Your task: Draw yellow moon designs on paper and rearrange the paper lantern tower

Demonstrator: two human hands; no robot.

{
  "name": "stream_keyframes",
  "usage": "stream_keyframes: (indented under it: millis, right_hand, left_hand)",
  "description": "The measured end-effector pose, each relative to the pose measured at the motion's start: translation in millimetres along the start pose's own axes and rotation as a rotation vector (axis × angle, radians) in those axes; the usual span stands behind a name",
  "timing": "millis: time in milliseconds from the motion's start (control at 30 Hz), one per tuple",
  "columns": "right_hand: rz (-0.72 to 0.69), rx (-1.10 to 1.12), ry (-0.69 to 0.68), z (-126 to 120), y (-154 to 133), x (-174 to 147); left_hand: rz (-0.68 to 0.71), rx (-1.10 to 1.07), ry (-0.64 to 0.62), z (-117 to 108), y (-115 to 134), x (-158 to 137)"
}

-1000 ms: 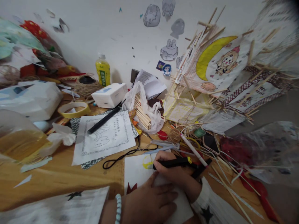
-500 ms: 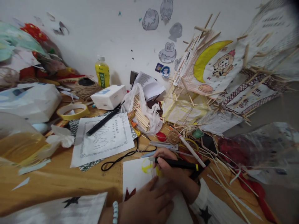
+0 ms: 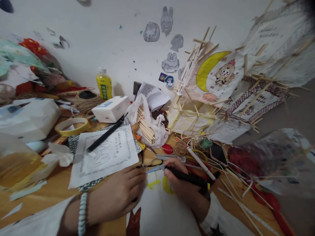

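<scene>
My right hand (image 3: 178, 178) is closed round a black marker (image 3: 188, 177) with a yellow ring at its back end. The marker's grey front end points left over a white sheet of paper (image 3: 164, 213). Yellow marks (image 3: 154, 184) and a dark red shape (image 3: 135, 221) show on the sheet. At the sheet's left edge is my left hand (image 3: 120, 191), fingers together and curled downward. A small dark bit shows beneath it; what the fingers hold, if anything, is hidden. Beyond the fingertips lies a blue-grey pointed piece (image 3: 155, 169).
Left of the sheet, a black pen (image 3: 105, 134) lies on a drawn page (image 3: 81, 164). Behind are a tape roll (image 3: 72, 126), a white box (image 3: 112, 108), a bottle (image 3: 104, 85) and bagged sticks (image 3: 145, 126). Paper-and-stick lanterns (image 3: 189, 119), string and a phone (image 3: 218, 152) crowd the right.
My left hand has lifted off the sheet and moved left, baring more of the paper. My right hand still grips the marker. The view has shifted slightly.
</scene>
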State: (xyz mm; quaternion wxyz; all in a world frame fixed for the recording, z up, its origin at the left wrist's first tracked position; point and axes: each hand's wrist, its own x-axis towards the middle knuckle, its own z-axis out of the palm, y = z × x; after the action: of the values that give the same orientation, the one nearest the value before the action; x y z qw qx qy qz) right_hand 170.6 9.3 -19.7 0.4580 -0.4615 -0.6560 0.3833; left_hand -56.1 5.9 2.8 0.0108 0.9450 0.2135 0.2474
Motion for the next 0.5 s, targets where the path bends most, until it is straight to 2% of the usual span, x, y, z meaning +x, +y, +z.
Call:
stream_keyframes:
  millis: [133, 300, 500]
  right_hand:
    - [-0.055, 0.007, -0.180, 0, -15, -1]
    - [-0.053, -0.046, -0.246, 0, -16, 0]
    - [-0.064, -0.227, -0.359, 2, -18, 2]
  left_hand:
    - [0.067, -0.011, -0.039, -6, -7, -3]
    - [0.106, -0.053, -0.089, -5, -7, -3]
    - [0.139, -0.060, -0.055, -4, -8, -4]
